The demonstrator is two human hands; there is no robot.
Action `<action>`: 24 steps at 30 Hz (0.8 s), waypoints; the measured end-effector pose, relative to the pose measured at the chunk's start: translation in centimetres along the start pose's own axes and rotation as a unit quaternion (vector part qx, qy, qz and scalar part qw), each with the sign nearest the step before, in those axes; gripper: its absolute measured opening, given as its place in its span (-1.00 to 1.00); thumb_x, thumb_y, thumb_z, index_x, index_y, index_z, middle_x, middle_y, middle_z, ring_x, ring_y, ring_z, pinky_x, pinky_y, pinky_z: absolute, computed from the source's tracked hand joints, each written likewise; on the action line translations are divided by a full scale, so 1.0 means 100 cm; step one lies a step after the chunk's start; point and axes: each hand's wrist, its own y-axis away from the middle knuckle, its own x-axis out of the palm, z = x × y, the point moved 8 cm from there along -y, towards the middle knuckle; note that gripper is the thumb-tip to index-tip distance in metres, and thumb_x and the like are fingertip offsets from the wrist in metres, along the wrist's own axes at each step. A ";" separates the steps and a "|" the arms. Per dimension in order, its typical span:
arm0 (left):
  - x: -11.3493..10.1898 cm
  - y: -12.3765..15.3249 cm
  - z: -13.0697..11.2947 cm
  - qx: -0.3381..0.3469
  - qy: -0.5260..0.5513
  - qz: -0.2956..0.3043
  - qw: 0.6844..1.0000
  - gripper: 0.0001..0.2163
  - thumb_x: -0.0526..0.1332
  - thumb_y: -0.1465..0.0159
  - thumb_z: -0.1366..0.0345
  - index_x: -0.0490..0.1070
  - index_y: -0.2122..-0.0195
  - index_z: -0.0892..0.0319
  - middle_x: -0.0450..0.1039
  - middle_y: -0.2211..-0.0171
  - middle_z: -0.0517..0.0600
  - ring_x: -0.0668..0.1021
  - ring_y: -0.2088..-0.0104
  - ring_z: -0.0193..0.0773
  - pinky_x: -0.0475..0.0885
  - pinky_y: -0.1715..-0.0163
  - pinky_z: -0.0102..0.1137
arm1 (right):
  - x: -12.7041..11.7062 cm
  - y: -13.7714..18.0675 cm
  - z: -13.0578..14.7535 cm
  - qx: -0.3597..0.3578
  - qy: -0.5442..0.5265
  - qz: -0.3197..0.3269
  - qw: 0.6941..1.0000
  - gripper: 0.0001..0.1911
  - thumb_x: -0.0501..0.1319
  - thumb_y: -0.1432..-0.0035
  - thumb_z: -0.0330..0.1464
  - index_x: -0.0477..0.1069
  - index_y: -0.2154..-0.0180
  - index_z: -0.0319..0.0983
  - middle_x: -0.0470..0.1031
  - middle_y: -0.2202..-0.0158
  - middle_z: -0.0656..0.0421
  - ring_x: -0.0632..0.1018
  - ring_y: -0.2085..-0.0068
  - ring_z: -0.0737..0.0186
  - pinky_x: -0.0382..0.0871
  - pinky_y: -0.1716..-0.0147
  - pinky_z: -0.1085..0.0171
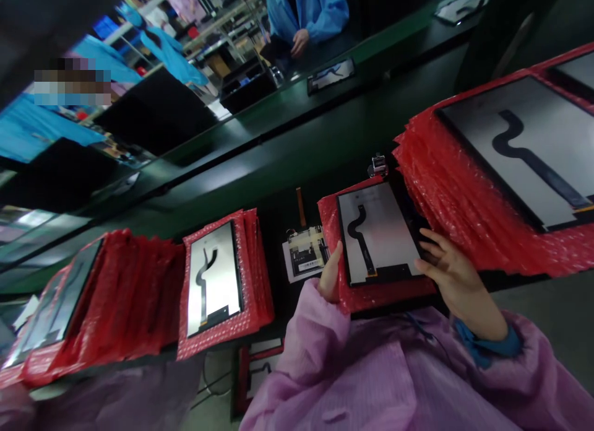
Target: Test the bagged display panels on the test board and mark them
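A display panel (386, 236) with a pale back and a dark curved flex cable (364, 245) lies on red bubble-wrap (350, 302) in front of me. My left hand (330, 275) grips the left edge of the panel and wrap, its thumb upright along the side and its other fingers hidden. At the right edge is my right hand (459, 282), fingers stretched and apart, the thumb at the panel's lower right corner. Left of the panel, a small electronic board (307, 251) with an orange ribbon cable (301, 208) rests on the dark table.
To the right, a high stack of red bubble-wrap (445, 189) bears a larger-looking panel (533, 146). Another wrapped panel (214, 279) stands at left, beside a row of red wrap (134, 288). A metal tally counter (378, 166) sits behind. Across the bench is a person in blue (306, 13).
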 end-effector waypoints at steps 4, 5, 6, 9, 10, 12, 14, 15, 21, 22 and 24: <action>0.000 -0.002 -0.005 -0.031 0.023 0.009 0.999 -0.47 0.09 -0.43 -0.05 0.49 -0.11 0.34 0.64 0.08 0.23 0.65 -0.02 0.02 0.46 -0.18 -0.13 | 0.002 -0.002 0.002 0.038 -0.052 0.025 0.998 -0.36 0.40 -0.03 -0.30 0.29 -0.15 -0.05 0.55 0.01 0.06 0.64 0.07 0.09 0.62 0.18 0.13; 0.003 -0.002 -0.007 -0.036 0.024 0.017 0.999 -0.44 0.07 -0.43 -0.08 0.49 -0.12 0.34 0.63 0.07 0.24 0.65 -0.03 0.03 0.46 -0.18 -0.13 | 0.004 -0.003 0.003 0.038 -0.051 0.032 0.997 -0.37 0.39 -0.04 -0.30 0.28 -0.14 -0.04 0.54 0.02 0.07 0.64 0.08 0.10 0.62 0.19 0.13; 0.005 -0.002 -0.009 -0.036 0.024 0.024 0.999 -0.41 0.04 -0.43 -0.11 0.48 -0.12 0.34 0.63 0.07 0.24 0.64 -0.03 0.03 0.47 -0.17 -0.12 | 0.006 -0.004 0.004 0.036 -0.047 0.041 0.997 -0.38 0.38 -0.06 -0.29 0.27 -0.14 -0.03 0.54 0.03 0.08 0.64 0.09 0.11 0.62 0.19 0.14; 0.013 -0.002 -0.013 -0.014 0.018 0.043 0.999 -0.38 -0.03 -0.44 -0.15 0.50 -0.10 0.33 0.63 0.07 0.23 0.63 -0.05 0.03 0.48 -0.15 -0.13 | 0.014 -0.009 0.001 0.041 -0.027 0.061 0.997 -0.39 0.36 -0.08 -0.27 0.24 -0.15 -0.03 0.53 0.04 0.10 0.63 0.12 0.15 0.61 0.18 0.14; 0.015 0.000 -0.014 0.004 0.013 0.055 0.998 -0.39 -0.02 -0.44 -0.15 0.50 -0.10 0.31 0.63 0.06 0.21 0.62 -0.06 0.03 0.48 -0.15 -0.14 | 0.016 -0.011 -0.001 0.045 -0.020 0.061 0.997 -0.39 0.35 -0.06 -0.27 0.24 -0.14 -0.04 0.52 0.04 0.10 0.63 0.12 0.15 0.61 0.17 0.15; 0.014 0.005 -0.017 0.048 -0.005 0.075 0.996 -0.44 0.06 -0.41 -0.15 0.51 -0.10 0.24 0.63 0.06 0.16 0.62 -0.07 0.03 0.49 -0.13 -0.15 | 0.019 -0.016 -0.005 0.051 -0.011 0.050 0.997 -0.38 0.36 -0.04 -0.26 0.24 -0.13 -0.05 0.52 0.04 0.10 0.62 0.09 0.15 0.60 0.14 0.15; 0.002 0.014 -0.020 0.085 -0.054 0.057 0.993 -0.49 0.17 -0.34 -0.14 0.55 -0.04 0.20 0.65 0.13 0.13 0.64 0.00 0.02 0.54 -0.03 -0.18 | 0.019 -0.020 -0.008 0.049 -0.004 0.038 0.998 -0.37 0.37 -0.02 -0.27 0.25 -0.13 -0.06 0.52 0.03 0.09 0.61 0.07 0.14 0.59 0.11 0.15; -0.008 0.021 -0.023 0.096 -0.103 0.034 0.990 -0.51 0.22 -0.30 -0.14 0.57 0.03 0.20 0.65 0.19 0.12 0.67 0.08 0.00 0.58 0.07 -0.21 | 0.019 -0.022 -0.010 0.045 0.001 0.036 0.998 -0.36 0.38 -0.03 -0.27 0.24 -0.14 -0.06 0.52 0.03 0.08 0.61 0.06 0.14 0.59 0.10 0.15; -0.044 0.066 -0.078 0.214 -0.399 -0.062 0.889 -0.63 0.38 -0.17 -0.05 0.58 0.27 0.20 0.55 0.48 0.01 0.55 0.54 -0.30 0.45 0.52 -0.43 | 0.020 -0.012 0.008 -0.082 0.220 0.011 0.972 -0.40 0.26 -0.19 -0.17 0.20 -0.20 -0.17 0.48 -0.04 -0.07 0.59 0.02 0.01 0.58 0.05 -0.07; -0.042 0.072 -0.098 0.288 -0.435 -0.095 0.848 -0.67 0.33 -0.24 -0.02 0.57 0.27 0.18 0.53 0.48 -0.01 0.52 0.54 -0.32 0.44 0.50 -0.43 | 0.022 -0.006 0.021 -0.129 0.290 -0.006 0.948 -0.43 0.22 -0.22 -0.15 0.23 -0.19 -0.22 0.44 -0.11 -0.13 0.54 -0.08 -0.09 0.53 -0.02 -0.16; -0.032 0.083 -0.136 0.436 -0.508 -0.197 0.716 -0.75 0.22 -0.34 0.08 0.53 0.27 0.16 0.52 0.43 -0.01 0.52 0.43 -0.28 0.48 0.36 -0.38 | 0.035 0.005 0.049 -0.221 0.404 -0.008 0.888 -0.47 0.16 -0.28 -0.14 0.29 -0.17 -0.30 0.33 -0.23 -0.22 0.39 -0.26 -0.24 0.38 -0.18 -0.28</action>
